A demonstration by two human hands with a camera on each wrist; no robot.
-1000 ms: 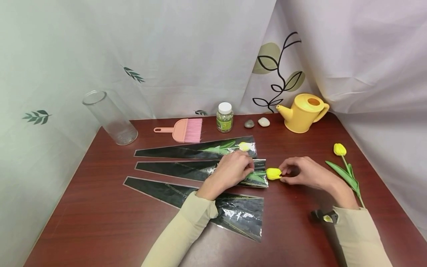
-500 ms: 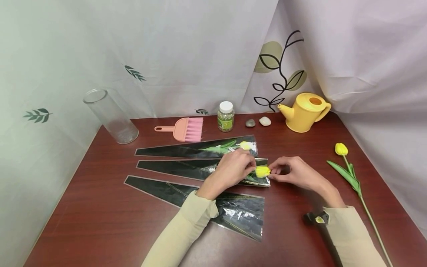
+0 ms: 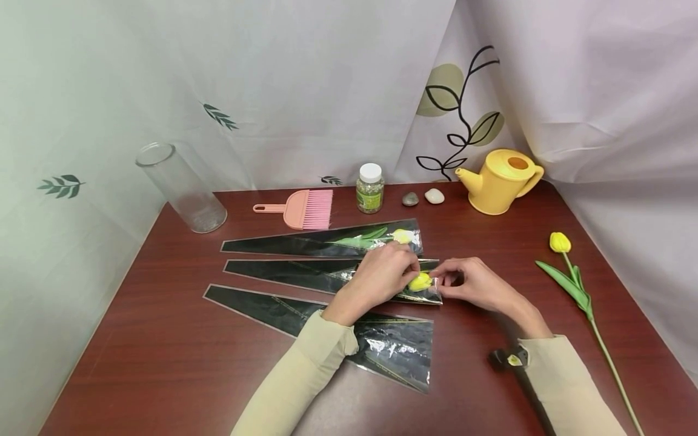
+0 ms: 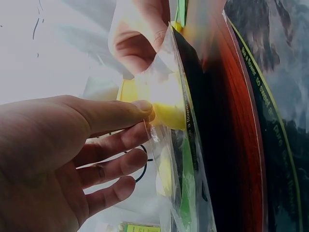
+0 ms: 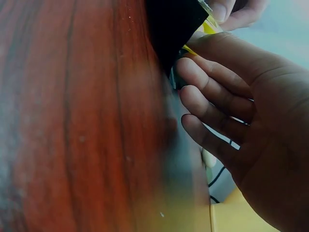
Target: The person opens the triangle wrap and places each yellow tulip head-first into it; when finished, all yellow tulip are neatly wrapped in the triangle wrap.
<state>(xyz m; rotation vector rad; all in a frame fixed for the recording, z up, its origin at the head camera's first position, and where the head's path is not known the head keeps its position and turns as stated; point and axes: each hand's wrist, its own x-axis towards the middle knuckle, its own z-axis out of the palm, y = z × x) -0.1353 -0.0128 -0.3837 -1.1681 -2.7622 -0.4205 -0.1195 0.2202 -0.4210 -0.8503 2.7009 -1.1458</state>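
Note:
A yellow tulip [image 3: 420, 281] lies at the wide mouth of the middle black-and-clear flower sleeve [image 3: 294, 274]. My left hand [image 3: 384, 270] pinches the sleeve's clear front film between thumb and index finger. Under that film shows the tulip's bloom [image 4: 171, 104] in the left wrist view. At the sleeve's mouth, my right hand [image 3: 477, 283] pinches the tip of the bloom; yellow petal [image 5: 189, 50] shows by its thumb in the right wrist view. The tulip's stem is hidden by my left hand and the sleeve.
Behind lies a sleeve [image 3: 272, 245] with another tulip inside; a flat sleeve [image 3: 392, 345] lies in front. A loose tulip [image 3: 560, 242] rests at right. Along the back stand a glass vase [image 3: 185, 194], pink brush [image 3: 305, 209], jar [image 3: 370, 189], two stones [image 3: 434, 195] and yellow watering can [image 3: 496, 181].
The tulip has slid left into the middle sleeve, its bloom now under the clear film, with my right hand following it. My left hand has stayed nearly in place.

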